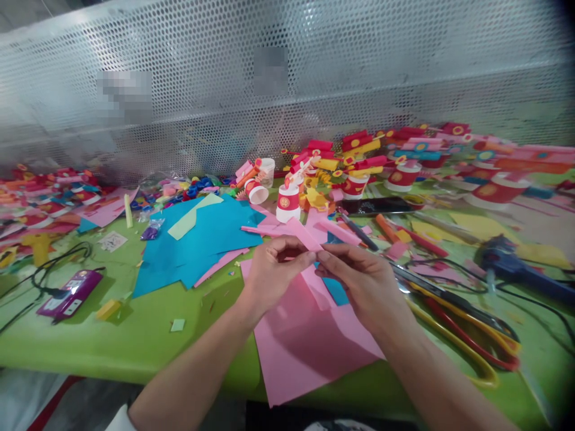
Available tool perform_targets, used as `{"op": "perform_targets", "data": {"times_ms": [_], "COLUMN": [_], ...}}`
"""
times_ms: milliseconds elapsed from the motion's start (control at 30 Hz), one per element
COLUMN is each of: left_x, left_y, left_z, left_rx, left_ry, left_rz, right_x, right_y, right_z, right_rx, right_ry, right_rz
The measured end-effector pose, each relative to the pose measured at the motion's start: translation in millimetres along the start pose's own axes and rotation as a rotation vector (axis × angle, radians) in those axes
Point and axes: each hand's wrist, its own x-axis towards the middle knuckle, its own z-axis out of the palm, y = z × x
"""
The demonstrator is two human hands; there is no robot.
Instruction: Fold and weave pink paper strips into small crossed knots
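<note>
A narrow pink paper strip (302,233) is pinched between the thumb and fingers of my left hand (272,272). My right hand (368,284) grips the same strip by its near end, and the two thumbs almost meet. Part of the strip is hidden by the fingers. Below both hands lies a large pink paper sheet (309,353), with another pink piece on it. Overlapping blue paper sheets (202,239) spread to the left of my left hand, a pale green strip (195,216) on top. Just beyond the hands stands a red and white paper cup (288,203).
Scissors with yellow and red handles (467,335) lie at right, near a blue glue gun (530,272) with its cord. A purple power strip (69,296) sits at left. Decorated cups (402,175) and a black phone (377,205) stand behind, before a perforated metal panel (202,78).
</note>
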Motion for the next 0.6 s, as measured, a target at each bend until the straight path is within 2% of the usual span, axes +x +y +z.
{"op": "perform_targets", "data": {"times_ms": [200, 433, 600], "left_x": [-1, 6, 5], "left_y": [2, -5, -10], "left_z": [-1, -2, -3], "left_rx": [-0.071, -0.558, -0.55], "left_ry": [-0.031, -0.023, -0.08], "left_rz": [-0.042, -0.381, -0.388], "right_x": [-1, -2, -3], "right_y": [-3, -5, -6], "right_z": [0, 4, 6], "right_rx": [0.001, -0.01, -0.018], "right_ry": [0.008, -0.003, -0.02], "right_rz": [-0.009, -0.021, -0.017]}}
